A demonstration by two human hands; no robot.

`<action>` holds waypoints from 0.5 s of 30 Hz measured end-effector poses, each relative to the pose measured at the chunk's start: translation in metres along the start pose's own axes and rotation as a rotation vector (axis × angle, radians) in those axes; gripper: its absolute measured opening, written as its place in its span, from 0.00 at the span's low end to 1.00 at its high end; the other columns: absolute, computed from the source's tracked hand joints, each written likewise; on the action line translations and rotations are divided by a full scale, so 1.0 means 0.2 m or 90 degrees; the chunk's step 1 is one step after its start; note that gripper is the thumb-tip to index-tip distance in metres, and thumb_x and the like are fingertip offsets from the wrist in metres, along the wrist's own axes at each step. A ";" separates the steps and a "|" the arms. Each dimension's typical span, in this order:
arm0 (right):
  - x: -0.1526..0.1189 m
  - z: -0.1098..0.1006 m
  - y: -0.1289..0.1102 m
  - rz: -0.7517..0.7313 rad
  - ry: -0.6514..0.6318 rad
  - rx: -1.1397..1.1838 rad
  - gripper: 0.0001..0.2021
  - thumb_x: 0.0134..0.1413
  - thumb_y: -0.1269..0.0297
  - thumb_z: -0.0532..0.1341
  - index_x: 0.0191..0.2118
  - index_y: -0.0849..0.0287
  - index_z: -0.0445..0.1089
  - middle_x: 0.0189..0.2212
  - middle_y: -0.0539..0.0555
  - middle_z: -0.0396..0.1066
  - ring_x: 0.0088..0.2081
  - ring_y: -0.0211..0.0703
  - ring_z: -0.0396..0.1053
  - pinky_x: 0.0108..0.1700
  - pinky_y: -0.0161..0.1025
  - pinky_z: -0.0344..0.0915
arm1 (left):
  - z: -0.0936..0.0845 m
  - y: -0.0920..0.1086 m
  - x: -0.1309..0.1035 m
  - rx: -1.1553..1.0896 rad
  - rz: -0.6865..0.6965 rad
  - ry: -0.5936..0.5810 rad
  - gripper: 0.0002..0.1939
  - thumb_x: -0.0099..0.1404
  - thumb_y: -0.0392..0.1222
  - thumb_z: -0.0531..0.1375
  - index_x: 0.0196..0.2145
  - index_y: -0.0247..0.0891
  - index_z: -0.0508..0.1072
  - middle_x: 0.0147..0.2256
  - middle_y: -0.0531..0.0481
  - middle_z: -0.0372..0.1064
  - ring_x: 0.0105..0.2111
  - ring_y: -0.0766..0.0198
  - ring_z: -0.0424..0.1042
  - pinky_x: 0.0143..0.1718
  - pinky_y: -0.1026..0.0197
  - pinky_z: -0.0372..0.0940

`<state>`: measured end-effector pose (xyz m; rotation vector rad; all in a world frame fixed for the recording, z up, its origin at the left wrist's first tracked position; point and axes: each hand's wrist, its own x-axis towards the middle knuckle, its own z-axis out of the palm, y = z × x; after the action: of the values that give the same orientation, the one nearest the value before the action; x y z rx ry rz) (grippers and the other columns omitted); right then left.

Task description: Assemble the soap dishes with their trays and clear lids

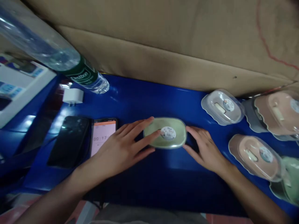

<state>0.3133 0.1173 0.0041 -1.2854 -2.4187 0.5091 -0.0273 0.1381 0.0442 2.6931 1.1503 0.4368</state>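
A pale green oval plastic container (155, 141) with a clear cover and a round white label lies on the blue table in front of me. My left hand (127, 141) holds its left end, one finger resting on top at the label's edge and the others along the rim. At the opposite end, my right hand (203, 146) pinches the rim between thumb and fingers. The container's underside is hidden.
Similar containers stand at right: a grey one (212, 104), a pinkish one (249, 144), a green one (293, 174) and others. Left are a phone with a timer (105, 129), a dark phone (68, 141), a white charger (73, 95) and a water bottle (81, 73). Cardboard (163, 37) stands behind.
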 end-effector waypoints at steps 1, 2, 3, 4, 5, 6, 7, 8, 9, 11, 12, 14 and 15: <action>0.00 0.00 0.00 -0.003 0.001 -0.002 0.35 0.76 0.57 0.59 0.80 0.46 0.45 0.63 0.63 0.73 0.62 0.64 0.74 0.60 0.65 0.74 | 0.00 0.00 0.00 0.008 0.002 0.001 0.27 0.78 0.47 0.62 0.71 0.54 0.68 0.73 0.42 0.63 0.65 0.43 0.74 0.62 0.41 0.75; 0.00 0.01 0.00 -0.004 0.003 -0.004 0.35 0.76 0.56 0.59 0.80 0.47 0.46 0.64 0.63 0.73 0.63 0.64 0.73 0.61 0.64 0.73 | 0.01 0.01 -0.01 0.019 0.004 0.003 0.26 0.78 0.48 0.62 0.71 0.53 0.69 0.73 0.42 0.63 0.65 0.43 0.74 0.61 0.41 0.75; 0.00 0.01 0.01 -0.004 0.007 -0.005 0.34 0.77 0.55 0.59 0.80 0.47 0.46 0.65 0.63 0.72 0.64 0.64 0.73 0.62 0.64 0.72 | 0.01 0.01 -0.01 0.031 0.007 0.005 0.25 0.79 0.49 0.61 0.70 0.52 0.69 0.73 0.41 0.63 0.65 0.43 0.74 0.61 0.42 0.75; 0.00 0.01 0.01 -0.004 0.013 -0.007 0.34 0.77 0.54 0.59 0.80 0.47 0.46 0.67 0.63 0.71 0.65 0.64 0.72 0.63 0.64 0.72 | 0.01 0.02 -0.01 0.044 0.009 0.008 0.24 0.79 0.50 0.61 0.70 0.51 0.70 0.73 0.41 0.63 0.64 0.43 0.74 0.60 0.42 0.75; 0.00 0.02 0.01 -0.005 0.022 -0.008 0.34 0.77 0.54 0.59 0.80 0.47 0.46 0.68 0.63 0.69 0.66 0.63 0.70 0.64 0.63 0.71 | 0.02 0.03 -0.01 0.056 0.012 0.012 0.24 0.79 0.50 0.61 0.69 0.51 0.70 0.72 0.41 0.64 0.64 0.43 0.75 0.60 0.42 0.75; 0.00 0.02 0.01 -0.007 0.031 -0.010 0.35 0.77 0.54 0.58 0.80 0.47 0.45 0.69 0.63 0.68 0.67 0.63 0.70 0.65 0.63 0.70 | 0.03 0.03 -0.01 0.064 0.018 0.018 0.24 0.79 0.50 0.61 0.69 0.51 0.70 0.72 0.40 0.64 0.63 0.43 0.75 0.59 0.43 0.75; 0.00 0.02 0.00 -0.009 0.038 -0.013 0.35 0.77 0.54 0.58 0.81 0.47 0.44 0.70 0.63 0.67 0.68 0.63 0.69 0.66 0.62 0.70 | 0.03 0.03 -0.01 0.070 0.026 0.026 0.24 0.79 0.50 0.61 0.69 0.50 0.70 0.72 0.39 0.64 0.63 0.43 0.76 0.58 0.43 0.76; 0.00 0.02 0.00 -0.014 0.044 -0.015 0.35 0.77 0.55 0.58 0.81 0.47 0.43 0.70 0.63 0.67 0.68 0.63 0.69 0.66 0.62 0.70 | 0.04 0.03 -0.01 0.074 0.036 0.034 0.24 0.79 0.50 0.61 0.69 0.49 0.70 0.72 0.38 0.64 0.62 0.43 0.76 0.58 0.43 0.76; 0.01 0.02 0.00 -0.017 0.046 -0.017 0.36 0.77 0.55 0.58 0.81 0.47 0.43 0.70 0.63 0.67 0.68 0.62 0.69 0.66 0.62 0.70 | 0.04 0.03 -0.01 0.079 0.046 0.042 0.24 0.79 0.50 0.61 0.69 0.47 0.70 0.72 0.37 0.65 0.62 0.42 0.77 0.57 0.43 0.76; 0.01 0.01 -0.01 -0.017 0.042 -0.020 0.36 0.77 0.56 0.59 0.81 0.47 0.42 0.69 0.63 0.68 0.67 0.62 0.70 0.64 0.61 0.71 | 0.03 0.03 0.00 0.090 0.063 0.055 0.24 0.79 0.48 0.61 0.69 0.44 0.70 0.70 0.34 0.66 0.61 0.42 0.77 0.55 0.43 0.77; 0.01 0.01 -0.01 -0.013 0.037 -0.020 0.36 0.77 0.56 0.59 0.81 0.47 0.43 0.68 0.63 0.69 0.66 0.62 0.71 0.63 0.62 0.72 | 0.02 0.03 0.00 0.096 0.069 0.059 0.24 0.79 0.47 0.61 0.68 0.42 0.71 0.70 0.33 0.67 0.60 0.42 0.78 0.54 0.43 0.77; -0.02 0.01 -0.02 0.009 0.019 -0.017 0.36 0.76 0.57 0.60 0.80 0.49 0.45 0.66 0.64 0.71 0.64 0.63 0.72 0.62 0.61 0.73 | 0.01 0.04 -0.02 0.104 0.079 0.057 0.24 0.78 0.44 0.63 0.69 0.41 0.70 0.69 0.31 0.67 0.60 0.41 0.78 0.52 0.44 0.78; -0.03 0.01 -0.03 0.021 0.005 -0.014 0.35 0.76 0.58 0.60 0.80 0.50 0.46 0.65 0.65 0.71 0.64 0.62 0.73 0.61 0.61 0.73 | 0.01 0.05 -0.03 0.104 0.077 0.054 0.25 0.78 0.42 0.63 0.69 0.41 0.70 0.69 0.31 0.68 0.59 0.42 0.78 0.52 0.44 0.78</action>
<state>0.3107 0.1078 0.0037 -1.3355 -2.4063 0.4871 -0.0239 0.1267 0.0448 2.9226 1.0932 0.5014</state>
